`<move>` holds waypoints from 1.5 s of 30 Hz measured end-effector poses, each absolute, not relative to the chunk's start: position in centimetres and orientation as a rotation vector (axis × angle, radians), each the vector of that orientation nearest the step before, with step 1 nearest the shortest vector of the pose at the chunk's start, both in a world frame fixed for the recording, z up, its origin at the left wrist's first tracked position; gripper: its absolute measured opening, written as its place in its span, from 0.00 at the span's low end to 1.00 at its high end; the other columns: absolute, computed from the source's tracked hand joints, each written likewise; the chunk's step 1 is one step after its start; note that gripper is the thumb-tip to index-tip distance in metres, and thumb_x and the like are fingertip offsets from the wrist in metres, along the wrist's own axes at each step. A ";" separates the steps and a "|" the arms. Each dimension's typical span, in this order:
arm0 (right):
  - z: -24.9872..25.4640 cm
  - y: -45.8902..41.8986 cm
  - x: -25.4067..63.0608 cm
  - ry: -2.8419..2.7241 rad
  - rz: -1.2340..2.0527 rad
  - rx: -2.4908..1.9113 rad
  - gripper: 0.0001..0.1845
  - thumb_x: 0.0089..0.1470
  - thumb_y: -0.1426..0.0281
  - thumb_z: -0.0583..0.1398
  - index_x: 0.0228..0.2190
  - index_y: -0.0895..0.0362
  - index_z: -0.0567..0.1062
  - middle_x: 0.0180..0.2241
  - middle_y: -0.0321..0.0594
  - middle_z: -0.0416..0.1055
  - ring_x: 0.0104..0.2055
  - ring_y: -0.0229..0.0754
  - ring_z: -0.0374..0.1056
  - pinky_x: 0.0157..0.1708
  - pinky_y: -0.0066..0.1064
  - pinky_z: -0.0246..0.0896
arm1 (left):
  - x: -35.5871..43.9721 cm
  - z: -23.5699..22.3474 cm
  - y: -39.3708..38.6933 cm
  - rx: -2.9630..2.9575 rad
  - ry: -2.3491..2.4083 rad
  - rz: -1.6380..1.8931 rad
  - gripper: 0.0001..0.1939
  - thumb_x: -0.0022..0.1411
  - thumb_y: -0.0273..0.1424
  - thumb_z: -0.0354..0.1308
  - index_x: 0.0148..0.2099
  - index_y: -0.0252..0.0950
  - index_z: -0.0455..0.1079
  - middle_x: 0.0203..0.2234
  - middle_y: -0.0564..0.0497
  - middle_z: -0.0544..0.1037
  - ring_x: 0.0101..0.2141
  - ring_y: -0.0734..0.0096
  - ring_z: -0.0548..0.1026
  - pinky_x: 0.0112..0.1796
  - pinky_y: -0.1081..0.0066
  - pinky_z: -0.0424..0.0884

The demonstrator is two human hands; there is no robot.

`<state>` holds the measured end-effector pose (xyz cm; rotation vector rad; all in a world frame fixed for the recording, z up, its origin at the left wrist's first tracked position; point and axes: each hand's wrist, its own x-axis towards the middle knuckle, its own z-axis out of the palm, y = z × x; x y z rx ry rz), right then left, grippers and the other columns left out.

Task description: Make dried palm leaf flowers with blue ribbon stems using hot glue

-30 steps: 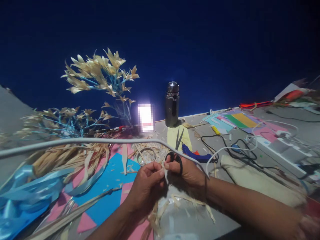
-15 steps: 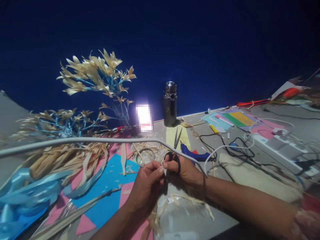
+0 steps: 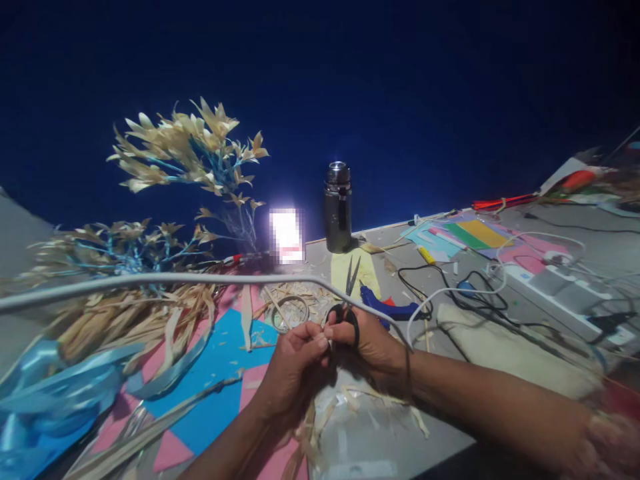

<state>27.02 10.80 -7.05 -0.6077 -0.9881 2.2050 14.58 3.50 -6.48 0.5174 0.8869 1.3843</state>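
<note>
My left hand [image 3: 299, 357] is closed in a pinch, its thumb and fingertips meeting those of the other hand. Whatever small piece lies between them is too small to make out. Black-handled scissors [image 3: 353, 275] hang on the fingers of my right hand [image 3: 370, 340], blades pointing away from me. My right thumb and forefinger also pinch at the meeting point. Below the hands, pale dried strips [image 3: 350, 399] lie on the grey tabletop [image 3: 445, 423]. A roll of clear tape [image 3: 290, 313] rests just beyond my left hand.
A blue glue gun [image 3: 390, 308] lies right of the scissors, before a dark flask [image 3: 339, 210]. A white cable [image 3: 200, 279] crosses in front. Left are dried husks [image 3: 100, 327], blue ribbon [image 3: 55, 393] and pale flowers [image 3: 190, 147]. A power strip [image 3: 565, 300] stands right.
The hands keep almost the same pose, fingertips together and scissors in the right hand. The view has shifted very slightly.
</note>
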 end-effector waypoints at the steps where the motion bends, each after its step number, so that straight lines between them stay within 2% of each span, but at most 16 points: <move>1: -7.0 10.8 27.0 -0.970 2.217 -0.595 0.19 0.39 0.67 0.74 0.29 0.59 0.72 0.20 0.33 0.71 0.19 0.37 0.68 0.21 0.27 0.66 | 14.5 -6.5 3.5 0.528 0.852 1.375 0.15 0.51 0.31 0.73 0.27 0.35 0.68 0.17 0.54 0.71 0.21 0.77 0.67 0.25 0.77 0.61; 5: -6.5 11.2 27.1 -0.881 2.232 -0.673 0.20 0.39 0.68 0.74 0.29 0.58 0.71 0.20 0.31 0.70 0.19 0.34 0.67 0.19 0.24 0.63 | 14.2 -6.0 3.2 0.440 0.686 1.362 0.16 0.49 0.35 0.75 0.34 0.35 0.73 0.26 0.51 0.76 0.27 0.72 0.73 0.31 0.74 0.70; 8: -6.3 11.5 27.1 -0.893 2.220 -0.724 0.20 0.38 0.69 0.75 0.29 0.58 0.70 0.22 0.32 0.71 0.20 0.33 0.67 0.19 0.22 0.61 | 14.2 -5.8 3.1 0.365 0.671 1.368 0.21 0.49 0.40 0.75 0.41 0.34 0.75 0.29 0.49 0.77 0.30 0.71 0.75 0.32 0.74 0.71; 12: -6.9 11.3 26.9 -0.973 2.217 -0.628 0.20 0.39 0.66 0.74 0.28 0.58 0.70 0.20 0.34 0.72 0.18 0.37 0.68 0.19 0.26 0.65 | 14.5 -6.2 3.3 0.437 0.820 1.384 0.12 0.54 0.32 0.73 0.33 0.33 0.73 0.22 0.51 0.75 0.23 0.76 0.70 0.28 0.77 0.67; 16: -7.6 11.2 26.6 -1.002 2.209 -0.576 0.21 0.41 0.62 0.74 0.29 0.58 0.70 0.18 0.33 0.71 0.17 0.37 0.67 0.20 0.28 0.65 | 14.5 -6.5 3.4 0.450 0.817 1.380 0.14 0.53 0.30 0.72 0.27 0.34 0.69 0.19 0.52 0.73 0.22 0.76 0.69 0.27 0.76 0.65; 19: -7.6 11.4 26.4 -0.962 2.132 -0.640 0.21 0.40 0.63 0.74 0.29 0.58 0.70 0.19 0.31 0.69 0.19 0.35 0.65 0.21 0.26 0.61 | 14.2 -6.1 3.3 0.435 0.816 1.373 0.13 0.52 0.33 0.73 0.30 0.33 0.71 0.20 0.51 0.74 0.22 0.75 0.69 0.26 0.76 0.64; 21: -7.4 11.5 26.4 -0.945 2.091 -0.676 0.21 0.38 0.64 0.74 0.29 0.58 0.70 0.20 0.30 0.68 0.20 0.34 0.63 0.22 0.25 0.59 | 14.0 -5.7 3.2 0.411 0.842 1.386 0.16 0.52 0.38 0.74 0.35 0.34 0.74 0.21 0.51 0.75 0.23 0.74 0.70 0.27 0.75 0.65; 23: -7.1 11.6 26.4 -0.943 2.075 -0.684 0.21 0.37 0.64 0.74 0.28 0.58 0.71 0.20 0.30 0.67 0.20 0.33 0.61 0.22 0.25 0.57 | 13.9 -5.3 3.2 0.388 0.863 1.386 0.18 0.51 0.41 0.74 0.37 0.34 0.75 0.21 0.51 0.74 0.23 0.73 0.70 0.26 0.75 0.65; 29: -6.4 11.9 26.6 -0.942 2.061 -0.702 0.20 0.35 0.65 0.73 0.27 0.58 0.72 0.21 0.29 0.65 0.22 0.32 0.58 0.23 0.25 0.51 | 13.8 -4.9 3.9 0.381 0.943 1.339 0.19 0.44 0.35 0.79 0.29 0.32 0.72 0.15 0.54 0.70 0.17 0.80 0.65 0.22 0.78 0.57; 37: -4.4 12.8 26.9 -0.932 2.037 -0.786 0.19 0.35 0.63 0.72 0.27 0.58 0.71 0.19 0.27 0.62 0.20 0.29 0.52 0.20 0.24 0.45 | 13.4 -3.2 5.4 0.421 1.021 1.312 0.20 0.44 0.37 0.78 0.27 0.34 0.70 0.15 0.55 0.69 0.17 0.80 0.65 0.23 0.78 0.58; 40: -3.6 13.3 27.2 -0.915 2.013 -0.818 0.19 0.37 0.62 0.71 0.26 0.57 0.70 0.20 0.28 0.63 0.19 0.29 0.50 0.20 0.24 0.44 | 11.0 -1.8 8.4 0.669 1.231 1.191 0.21 0.44 0.42 0.75 0.25 0.35 0.69 0.14 0.55 0.69 0.16 0.77 0.64 0.21 0.76 0.59; 45: -3.9 14.0 27.5 -0.947 2.066 -0.799 0.17 0.37 0.61 0.69 0.25 0.57 0.69 0.21 0.31 0.66 0.19 0.28 0.49 0.18 0.24 0.41 | 6.6 -1.5 17.1 1.257 1.700 1.010 0.21 0.50 0.49 0.65 0.25 0.35 0.69 0.16 0.55 0.69 0.18 0.75 0.65 0.22 0.73 0.60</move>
